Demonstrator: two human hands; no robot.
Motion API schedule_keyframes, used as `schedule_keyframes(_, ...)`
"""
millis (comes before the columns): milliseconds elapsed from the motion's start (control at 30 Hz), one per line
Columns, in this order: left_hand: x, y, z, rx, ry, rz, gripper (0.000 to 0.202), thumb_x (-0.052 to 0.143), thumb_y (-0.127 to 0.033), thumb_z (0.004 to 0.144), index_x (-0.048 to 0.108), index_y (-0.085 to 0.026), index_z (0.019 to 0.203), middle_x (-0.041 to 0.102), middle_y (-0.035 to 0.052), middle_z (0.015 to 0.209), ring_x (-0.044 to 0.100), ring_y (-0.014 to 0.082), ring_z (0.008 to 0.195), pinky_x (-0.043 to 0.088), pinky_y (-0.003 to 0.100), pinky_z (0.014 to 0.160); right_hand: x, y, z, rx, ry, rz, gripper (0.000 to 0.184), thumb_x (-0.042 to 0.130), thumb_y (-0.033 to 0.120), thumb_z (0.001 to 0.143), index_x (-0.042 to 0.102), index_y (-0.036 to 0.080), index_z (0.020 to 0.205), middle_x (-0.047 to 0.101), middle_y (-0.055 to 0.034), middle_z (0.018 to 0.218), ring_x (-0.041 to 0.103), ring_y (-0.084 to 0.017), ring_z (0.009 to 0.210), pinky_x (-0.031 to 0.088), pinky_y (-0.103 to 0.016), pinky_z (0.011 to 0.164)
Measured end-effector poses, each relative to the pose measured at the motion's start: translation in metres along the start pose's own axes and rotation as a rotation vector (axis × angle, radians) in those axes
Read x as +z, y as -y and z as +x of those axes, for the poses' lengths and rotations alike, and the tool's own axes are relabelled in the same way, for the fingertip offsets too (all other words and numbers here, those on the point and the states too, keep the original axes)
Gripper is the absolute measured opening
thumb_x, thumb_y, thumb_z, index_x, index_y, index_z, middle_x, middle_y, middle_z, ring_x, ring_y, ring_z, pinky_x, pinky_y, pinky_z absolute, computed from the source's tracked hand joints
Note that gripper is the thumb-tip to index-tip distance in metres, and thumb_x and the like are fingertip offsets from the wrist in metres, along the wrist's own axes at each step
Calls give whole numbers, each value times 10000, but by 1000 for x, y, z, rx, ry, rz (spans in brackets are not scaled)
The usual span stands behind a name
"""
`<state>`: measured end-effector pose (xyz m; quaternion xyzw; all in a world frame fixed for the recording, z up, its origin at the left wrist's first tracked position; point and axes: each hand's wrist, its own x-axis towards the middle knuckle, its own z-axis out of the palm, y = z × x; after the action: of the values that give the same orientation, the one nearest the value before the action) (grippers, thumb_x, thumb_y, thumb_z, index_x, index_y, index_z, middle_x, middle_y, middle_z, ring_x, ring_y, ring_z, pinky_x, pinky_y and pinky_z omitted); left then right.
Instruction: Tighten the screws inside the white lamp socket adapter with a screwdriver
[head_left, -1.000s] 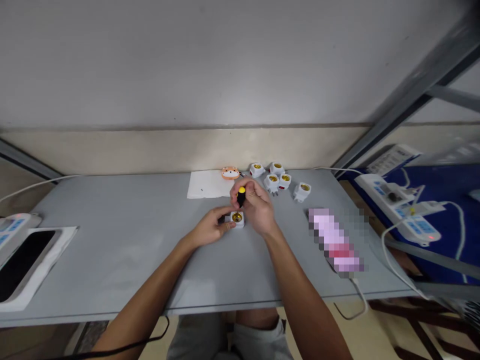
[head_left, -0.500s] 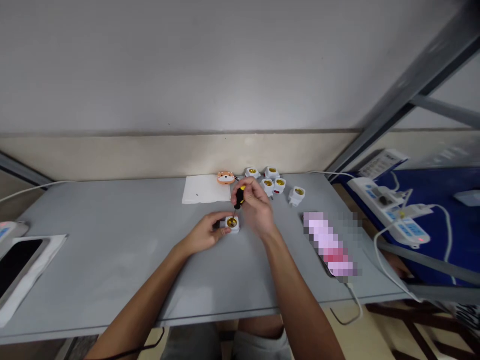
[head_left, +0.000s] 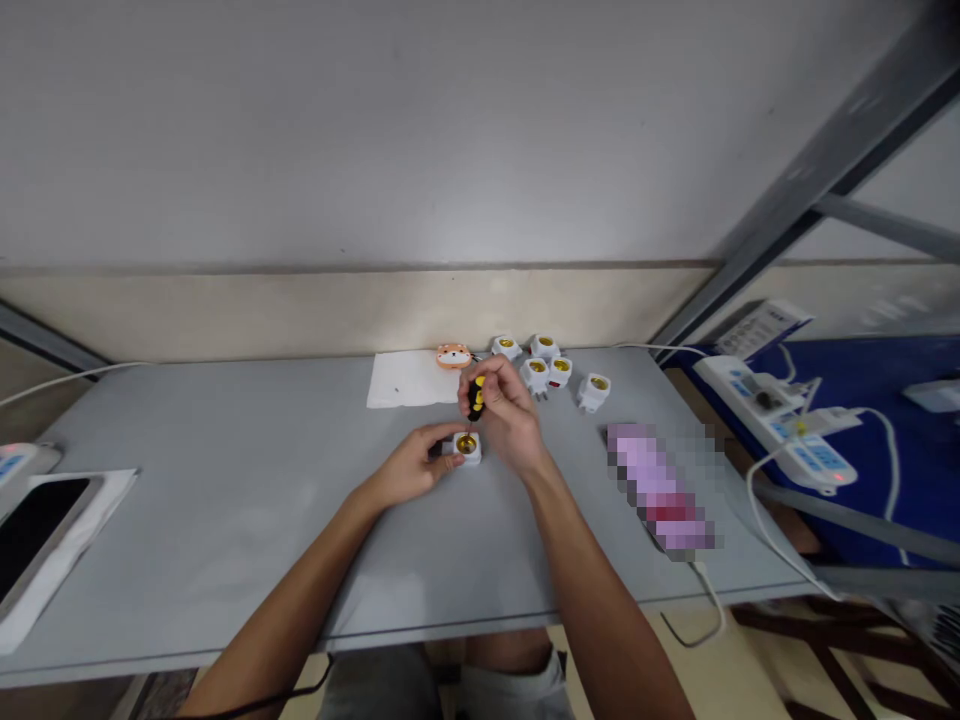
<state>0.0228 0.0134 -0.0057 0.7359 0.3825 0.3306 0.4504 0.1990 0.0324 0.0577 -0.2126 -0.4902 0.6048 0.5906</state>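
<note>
A white plug-in lamp socket (head_left: 472, 456) with a brass-coloured threaded inside lies on the grey table. My left hand (head_left: 412, 462) grips it from the left, thumb in front and fingers behind. My right hand (head_left: 510, 410) is closed around the black and yellow handle of a screwdriver (head_left: 478, 396), held nearly upright above the socket. Its thin shaft points down into the socket's opening; where the tip touches is too small to make out. Several similar lamp sockets (head_left: 536, 374) stand behind my right hand, and one more lamp socket (head_left: 595, 392) sits apart to their right.
Behind my hands lies a white paper sheet (head_left: 405, 380) with a tiny dark piece and an orange animal-face case (head_left: 454, 356). A phone (head_left: 660, 490) on a cable is at the right, another phone (head_left: 45, 530) at the left. A power strip (head_left: 780, 425) stands beyond the right edge.
My right hand has turned the screwdriver's handle a little, so more yellow shows. The left hand keeps its grip on the lamp socket, and the view has shifted slightly.
</note>
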Motion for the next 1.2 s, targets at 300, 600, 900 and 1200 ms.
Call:
schedule_keyframes(300,1,-1,0,20,-12,25,414,687,-342,947,723,-185,1329,755,123,1331,711,282,1203,538,432,1099,4,-4,-3,54,30,2,369,596,618,984,568,250,973,465,46,718,381,-110,594,312,-248,543)
schedule_keyframes(600,0,0,-1,1,4,20,408,682,-326,965,709,-163,1338,742,141,1348,702,282,1223,533,423,1102,-1,-3,-1,-52,-79,-122,392,547,599,1022,618,230,910,590,1,828,549,-130,735,457,-285,712)
schedule_keyframes(900,1,2,-3,50,-10,59,396,662,-347,976,709,-173,1328,755,136,1314,717,285,1180,556,425,1065,-1,10,0,-48,-156,146,404,604,593,998,622,218,849,528,21,708,495,-110,629,401,-263,630)
schedule_keyframes(1200,2,-16,-10,185,-162,104,441,615,-393,1018,608,-213,1421,677,146,1400,649,292,1277,525,447,1108,16,11,-18,-102,43,-89,430,517,541,1034,563,209,764,502,-3,724,464,-157,670,358,-319,649)
